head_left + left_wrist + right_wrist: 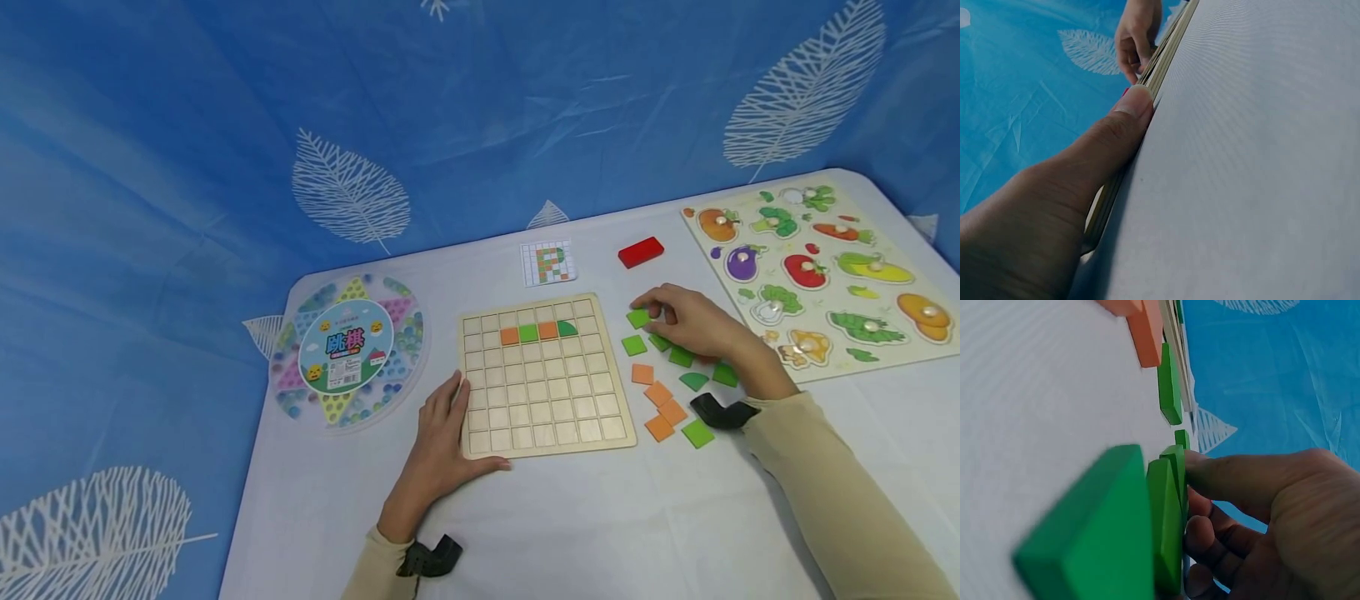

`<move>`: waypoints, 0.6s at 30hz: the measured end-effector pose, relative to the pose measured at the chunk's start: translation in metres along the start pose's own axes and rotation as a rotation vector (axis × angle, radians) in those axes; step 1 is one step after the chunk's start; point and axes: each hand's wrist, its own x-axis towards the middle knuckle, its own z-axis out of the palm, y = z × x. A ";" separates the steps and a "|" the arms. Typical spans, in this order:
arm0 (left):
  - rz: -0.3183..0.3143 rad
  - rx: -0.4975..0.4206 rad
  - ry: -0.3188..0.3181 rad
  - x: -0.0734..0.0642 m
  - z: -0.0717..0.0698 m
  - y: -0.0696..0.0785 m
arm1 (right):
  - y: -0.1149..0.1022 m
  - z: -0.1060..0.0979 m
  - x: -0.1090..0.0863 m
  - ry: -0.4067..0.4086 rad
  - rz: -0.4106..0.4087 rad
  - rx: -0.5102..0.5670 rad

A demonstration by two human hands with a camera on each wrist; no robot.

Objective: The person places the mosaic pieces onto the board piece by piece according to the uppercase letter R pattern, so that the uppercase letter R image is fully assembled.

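Note:
A wooden grid board (pixel 547 392) lies in the middle of the white table. Its second row holds two orange tiles (pixel 510 337), a green square and a green rounded tile (pixel 567 328). My left hand (pixel 446 433) rests flat against the board's left edge, and its thumb (pixel 1129 119) presses along the board's near edge (pixel 1160 69). My right hand (pixel 678 321) is over the loose tiles to the right of the board. Thumb and curled fingers (pixel 1210 481) pinch a green square tile (pixel 639 317). More green tiles (pixel 1100 537) and orange tiles (pixel 660 408) lie around it.
A round marble-game box (pixel 347 350) sits left of the board. A pattern card (pixel 548 263) and a red block (pixel 641 252) lie behind it. A vegetable peg puzzle (pixel 825 275) fills the right side. A blue leaf-print cloth hangs behind the table.

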 end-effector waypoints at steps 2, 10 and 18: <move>-0.001 -0.002 -0.002 0.000 0.000 0.000 | 0.001 0.001 0.000 0.009 -0.004 0.005; 0.001 -0.009 0.002 0.000 0.000 0.000 | 0.002 0.004 0.001 0.037 0.009 0.005; 0.005 -0.005 0.005 -0.001 0.001 0.000 | 0.003 0.004 0.001 0.050 0.000 -0.004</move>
